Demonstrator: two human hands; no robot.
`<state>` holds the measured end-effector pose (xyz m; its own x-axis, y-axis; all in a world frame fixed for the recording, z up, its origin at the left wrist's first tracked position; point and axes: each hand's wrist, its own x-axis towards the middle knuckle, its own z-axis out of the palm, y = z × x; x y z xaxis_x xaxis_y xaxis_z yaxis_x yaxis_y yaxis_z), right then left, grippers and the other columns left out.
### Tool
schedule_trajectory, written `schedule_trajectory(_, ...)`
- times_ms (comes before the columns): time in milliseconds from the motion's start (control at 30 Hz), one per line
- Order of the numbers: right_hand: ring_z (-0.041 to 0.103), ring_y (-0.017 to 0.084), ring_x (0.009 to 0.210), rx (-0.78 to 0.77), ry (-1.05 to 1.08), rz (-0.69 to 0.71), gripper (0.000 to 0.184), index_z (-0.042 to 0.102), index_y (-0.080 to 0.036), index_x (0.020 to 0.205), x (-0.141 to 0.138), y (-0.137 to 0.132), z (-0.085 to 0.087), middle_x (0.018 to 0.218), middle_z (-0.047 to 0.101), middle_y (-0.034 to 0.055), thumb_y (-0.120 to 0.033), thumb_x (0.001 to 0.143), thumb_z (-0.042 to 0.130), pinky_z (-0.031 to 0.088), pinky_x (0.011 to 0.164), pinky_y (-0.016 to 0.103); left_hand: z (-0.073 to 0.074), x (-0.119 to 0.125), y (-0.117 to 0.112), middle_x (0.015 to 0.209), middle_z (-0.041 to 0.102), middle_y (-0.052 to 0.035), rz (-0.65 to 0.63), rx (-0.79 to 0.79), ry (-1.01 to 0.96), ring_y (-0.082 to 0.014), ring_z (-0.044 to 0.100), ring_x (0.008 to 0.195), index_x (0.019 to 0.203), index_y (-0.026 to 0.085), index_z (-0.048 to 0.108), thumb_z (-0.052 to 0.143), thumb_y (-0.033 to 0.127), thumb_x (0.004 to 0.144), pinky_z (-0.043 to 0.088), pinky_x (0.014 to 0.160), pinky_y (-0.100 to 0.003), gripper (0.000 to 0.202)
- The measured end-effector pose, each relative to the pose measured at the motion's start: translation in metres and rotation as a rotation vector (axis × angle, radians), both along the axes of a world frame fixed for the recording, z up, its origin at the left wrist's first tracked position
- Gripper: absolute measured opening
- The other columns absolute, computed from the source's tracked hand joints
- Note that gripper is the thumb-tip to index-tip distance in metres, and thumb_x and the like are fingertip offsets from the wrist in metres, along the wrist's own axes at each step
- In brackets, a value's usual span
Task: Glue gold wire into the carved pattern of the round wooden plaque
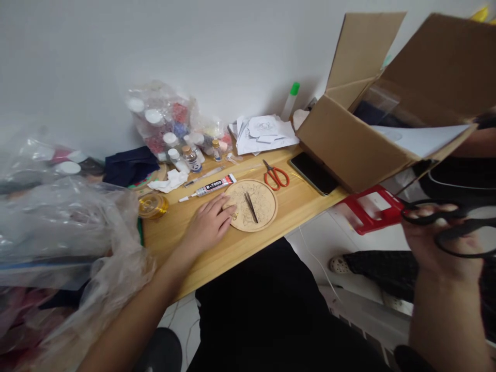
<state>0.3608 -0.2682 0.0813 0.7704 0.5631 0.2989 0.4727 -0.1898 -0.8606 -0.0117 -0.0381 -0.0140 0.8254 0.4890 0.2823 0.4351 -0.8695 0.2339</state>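
My left hand [210, 223] lies flat and open on the wooden table [217, 248], fingertips touching the left rim of a round wooden disc [259, 199] with a drawn pattern. Tweezers [251, 206] rest on that disc. A B-7000 glue tube [211, 187] lies just beyond the hand. My right hand [437, 243] is raised off the table at the right, closed on the handles of black scissors [461, 227]. An open cardboard box [364, 139] with paper sheets inside sits just above that hand.
Red-handled scissors [276, 175] and a dark phone [313, 173] lie right of the disc. Small bottles in plastic bags [170, 129], a paper pile [263, 133], a gold thread spool [153, 205] and crumpled plastic [70, 227] crowd the back and left. A red frame [368, 209] sits below the box.
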Motion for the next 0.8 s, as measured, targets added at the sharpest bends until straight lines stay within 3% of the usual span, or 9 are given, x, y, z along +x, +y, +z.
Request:
schedule_trajectory(133,0.053,0.023,0.08,0.153,0.161,0.005,0.023,0.054,-0.03,0.079,0.011,0.0,-0.002,0.077,0.041,0.0031,-0.053,0.08,0.051,0.044,0.077,0.046,0.0,0.0,0.0,0.136,0.057,-0.0148,-0.006,0.018,0.001,-0.0305,0.05,0.131,0.122,0.018,0.064,0.041,0.026,0.098,0.049,0.101,-0.05,0.034)
schedule_trajectory(233,0.053,0.026,0.105,0.207,0.195,-0.006,0.02,0.065,-0.039,0.092,0.02,0.0,-0.003,0.096,0.056,0.007,-0.051,0.085,0.05,0.042,0.081,0.046,0.0,0.0,0.001,0.137,0.057,-0.0148,-0.012,0.022,0.002,-0.0304,0.051,0.131,0.123,0.019,0.063,0.041,0.025,0.098,0.049,0.101,-0.05,0.034)
schedule_trajectory(300,0.051,0.027,0.117,0.249,0.168,-0.003,0.02,0.068,-0.045,0.098,0.026,-0.002,-0.003,0.114,0.06,0.0054,-0.05,0.083,0.055,0.042,0.081,0.046,0.0,0.0,0.001,0.138,0.057,-0.0148,-0.007,0.016,-0.001,-0.0303,0.05,0.132,0.123,0.019,0.063,0.041,0.025,0.098,0.049,0.101,-0.049,0.034)
schedule_trajectory(433,0.053,0.028,0.12,0.313,0.084,0.025,0.028,0.068,-0.056,0.103,0.04,-0.006,-0.003,0.131,0.059,-0.002,-0.047,0.077,0.063,0.042,0.078,0.044,0.0,0.001,0.002,0.135,0.058,-0.0154,-0.025,0.059,-0.026,-0.0305,0.051,0.13,0.122,0.018,0.063,0.041,0.024,0.098,0.05,0.099,-0.049,0.033)
schedule_trajectory(700,0.053,0.027,0.123,0.421,0.035,-0.052,0.03,0.068,-0.055,0.106,0.047,0.013,-0.008,0.129,0.061,-0.0021,-0.043,0.085,0.052,0.042,0.084,0.045,-0.001,0.003,0.004,0.132,0.06,-0.0138,-0.035,0.091,-0.053,-0.029,0.053,0.129,0.123,0.019,0.061,0.041,0.024,0.097,0.051,0.097,-0.047,0.033)
schedule_trajectory(733,0.054,0.028,0.123,0.407,0.016,-0.053,0.031,0.067,-0.056,0.108,0.045,0.016,-0.008,0.127,0.061,-0.0015,-0.045,0.087,0.047,0.042,0.083,0.046,0.0,0.003,0.003,0.132,0.061,-0.0135,-0.032,0.085,-0.044,-0.0286,0.053,0.129,0.122,0.02,0.061,0.041,0.024,0.097,0.051,0.098,-0.047,0.033)
schedule_trajectory(800,0.053,0.03,0.122,0.218,-0.112,-0.015,0.04,0.057,-0.06,0.12,0.043,0.018,-0.008,0.124,0.061,0.0012,-0.05,0.092,0.031,0.043,0.08,0.049,0.003,0.004,0.002,0.131,0.061,-0.0136,-0.029,0.077,-0.025,-0.0282,0.053,0.129,0.12,0.019,0.063,0.041,0.024,0.097,0.051,0.099,-0.046,0.032)
